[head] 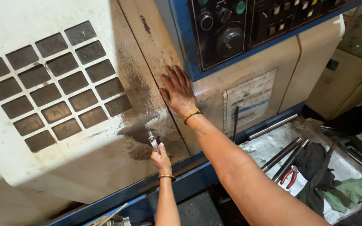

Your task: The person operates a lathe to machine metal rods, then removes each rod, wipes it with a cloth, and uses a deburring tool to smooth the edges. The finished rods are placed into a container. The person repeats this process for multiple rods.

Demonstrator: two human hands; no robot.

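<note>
Metal handle (152, 139) gripped in left hand (161, 158); right hand (177, 90) spread flat against cream machine door (84, 138), arm outstretched.

Pretty clearly a machine shop: big grimy cream metal machine housing (76, 138) right under the hands, black control panel with knobs (231, 29) above them, steel rods (285, 155) and red-handled pliers (290, 176) off to the right.

Open floor gap (197, 207) below machine door (63, 138)
</note>
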